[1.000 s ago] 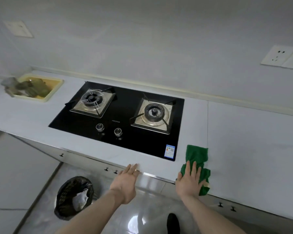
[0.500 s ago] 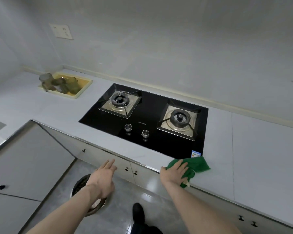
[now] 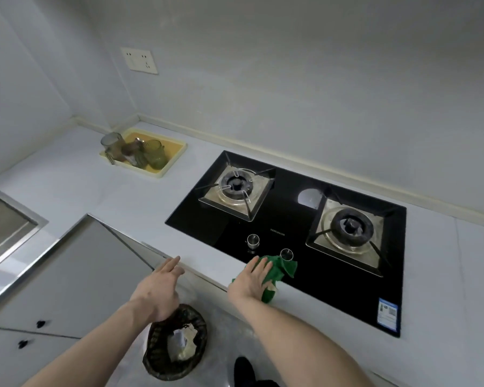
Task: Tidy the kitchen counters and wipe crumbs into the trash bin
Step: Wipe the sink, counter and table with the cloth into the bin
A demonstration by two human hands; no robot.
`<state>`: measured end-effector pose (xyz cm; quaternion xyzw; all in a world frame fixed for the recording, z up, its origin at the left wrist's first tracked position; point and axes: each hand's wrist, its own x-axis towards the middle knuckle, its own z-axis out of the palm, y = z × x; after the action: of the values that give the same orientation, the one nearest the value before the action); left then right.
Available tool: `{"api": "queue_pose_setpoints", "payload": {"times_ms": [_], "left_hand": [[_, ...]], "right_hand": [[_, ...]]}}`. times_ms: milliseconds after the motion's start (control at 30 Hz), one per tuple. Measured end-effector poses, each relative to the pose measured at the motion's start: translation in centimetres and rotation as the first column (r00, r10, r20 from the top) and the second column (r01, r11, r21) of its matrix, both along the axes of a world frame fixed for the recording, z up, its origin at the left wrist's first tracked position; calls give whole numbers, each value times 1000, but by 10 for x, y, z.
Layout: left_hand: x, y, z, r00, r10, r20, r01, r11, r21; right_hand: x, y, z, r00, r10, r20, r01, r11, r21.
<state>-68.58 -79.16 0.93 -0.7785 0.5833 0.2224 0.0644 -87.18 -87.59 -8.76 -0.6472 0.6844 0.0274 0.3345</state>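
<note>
Fingers straight, the right hand (image 3: 250,282) presses a green cloth (image 3: 277,275) on the counter's (image 3: 123,208) near edge, over the gas hob's (image 3: 291,241) front. Left hand (image 3: 160,289), open and empty, hovers above the trash bin (image 3: 176,342) on the floor.

A blue-and-white label (image 3: 387,313) sits at the four o'clock corner of the black gas hob (image 3: 285,219); its print, like the small brand mark (image 3: 277,233) between the burners, is too small to read.
</note>
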Motion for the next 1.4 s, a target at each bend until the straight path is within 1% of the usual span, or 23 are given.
{"api": "queue_pose_setpoints", "payload": {"times_ms": [67, 133, 200, 267, 333, 433, 500, 567, 700, 833, 1000, 1133, 1233, 1333, 1400], "left_hand": [[21, -1, 1, 999, 43, 5, -43, 999, 9], [38, -1, -1, 997, 77, 6, -77, 997, 25], [50, -2, -6, 996, 91, 3, -91, 994, 53], [56, -4, -12, 995, 102, 1, -102, 992, 78], [60, -9, -16, 994, 109, -6, -108, 990, 87], [60, -21, -19, 995, 95, -14, -93, 991, 98], [59, -30, -21, 998, 61, -18, -59, 993, 102], [60, -40, -20, 1000, 13, -19, -11, 994, 110], [73, -62, -18, 996, -93, -10, 93, 991, 95], [99, -77, -16, 989, -149, -11, 150, 985, 82], [161, -85, -20, 986, -160, -50, 165, 981, 106], [222, -83, -23, 984, -162, -72, 169, 978, 121], [272, -81, -25, 984, -166, -69, 172, 980, 97], [317, -77, -25, 983, -175, -64, 180, 979, 95], [340, -71, -25, 986, -159, -53, 163, 981, 102]], "right_hand": [[15, -14, 4, 999, 40, -15, -40, 999, 14], [19, -20, 3, 992, 119, -42, -119, 993, -8], [11, -19, -3, 977, 207, -51, -209, 977, -47], [-6, -17, -11, 953, 303, -28, -304, 947, -103], [-24, -19, -17, 929, 368, -29, -368, 917, -153], [-45, -21, -23, 900, 407, -156, -433, 876, -213], [-49, -19, -27, 908, 378, -184, -414, 879, -236], [-46, -14, -30, 934, 311, -175, -349, 899, -264], [-23, -3, -33, 990, 108, -91, -130, 951, -282], [15, 6, -36, 995, -65, -72, 41, 955, -295], [93, 4, -38, 995, -93, -40, 79, 961, -266], [175, -21, -27, 999, -41, -7, 38, 969, -243], [240, -46, -17, 999, -8, -43, -1, 982, -191], [292, -58, -17, 992, 100, -75, -112, 977, -181], [322, -62, -18, 969, 232, -85, -244, 954, -176]]}}
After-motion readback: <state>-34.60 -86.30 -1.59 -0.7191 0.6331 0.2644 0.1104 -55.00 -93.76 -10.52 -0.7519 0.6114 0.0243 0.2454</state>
